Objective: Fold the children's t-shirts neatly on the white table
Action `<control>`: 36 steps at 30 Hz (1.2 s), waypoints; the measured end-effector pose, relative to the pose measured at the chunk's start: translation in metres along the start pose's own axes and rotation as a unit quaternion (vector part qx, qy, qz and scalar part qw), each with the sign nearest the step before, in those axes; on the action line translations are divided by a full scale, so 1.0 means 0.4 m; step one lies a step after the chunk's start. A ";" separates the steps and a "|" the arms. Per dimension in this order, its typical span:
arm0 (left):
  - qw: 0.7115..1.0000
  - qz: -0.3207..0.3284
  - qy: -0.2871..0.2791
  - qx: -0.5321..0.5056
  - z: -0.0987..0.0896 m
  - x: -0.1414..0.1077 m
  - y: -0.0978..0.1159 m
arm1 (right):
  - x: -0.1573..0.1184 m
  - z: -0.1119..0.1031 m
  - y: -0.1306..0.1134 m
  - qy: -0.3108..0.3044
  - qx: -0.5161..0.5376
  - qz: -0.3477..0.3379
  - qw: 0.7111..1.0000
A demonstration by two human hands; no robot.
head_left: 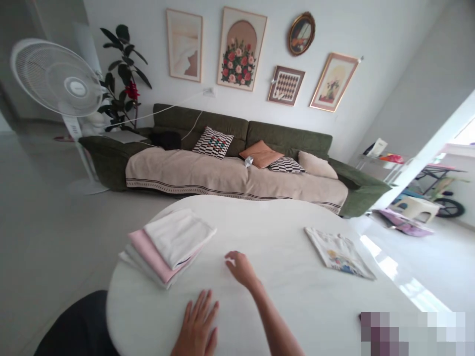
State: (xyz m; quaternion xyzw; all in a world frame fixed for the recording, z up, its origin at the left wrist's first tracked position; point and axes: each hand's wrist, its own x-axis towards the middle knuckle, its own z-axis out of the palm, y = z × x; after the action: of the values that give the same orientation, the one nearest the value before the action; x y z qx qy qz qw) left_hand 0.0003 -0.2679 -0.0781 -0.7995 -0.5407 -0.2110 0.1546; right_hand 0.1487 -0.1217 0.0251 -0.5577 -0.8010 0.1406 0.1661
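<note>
My left hand lies flat on the white table near its front edge, palm down with its fingers spread and nothing under them that shows. Farther forward and to the right, my right hand is over the tabletop, its fingers bent and apart, holding nothing. A stack of folded cloths, white on top with pink and pale ones beneath, rests on the table's left side, beyond my left hand. On the right side lies a folded white shirt with a coloured print, apart from both hands.
Past the table stands a green sofa with a beige cover and several cushions. A white fan and a plant are at the left. A blurred patch with a dark item beside it covers the lower right corner. A dark rounded shape is at the lower left.
</note>
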 end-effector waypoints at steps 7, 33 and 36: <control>0.993 -0.033 -0.039 -0.111 -0.002 -0.005 -0.009 | 0.142 0.104 -0.274 -0.017 0.013 -0.078 0.997; 0.547 -0.175 -0.151 -0.804 -0.238 0.247 0.129 | -0.170 -0.640 -0.116 0.354 0.168 0.061 0.918; 0.425 -0.213 -0.186 -0.860 -0.261 0.252 0.047 | -0.204 -0.654 -0.015 0.371 0.150 0.113 0.909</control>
State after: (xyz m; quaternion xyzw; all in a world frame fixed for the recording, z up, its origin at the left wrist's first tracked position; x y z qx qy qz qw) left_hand 0.0329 -0.2437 0.0626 -0.3964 -0.2470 -0.4393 -0.7674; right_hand 0.2807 -0.1898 0.2554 -0.6247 -0.5830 0.0597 0.5160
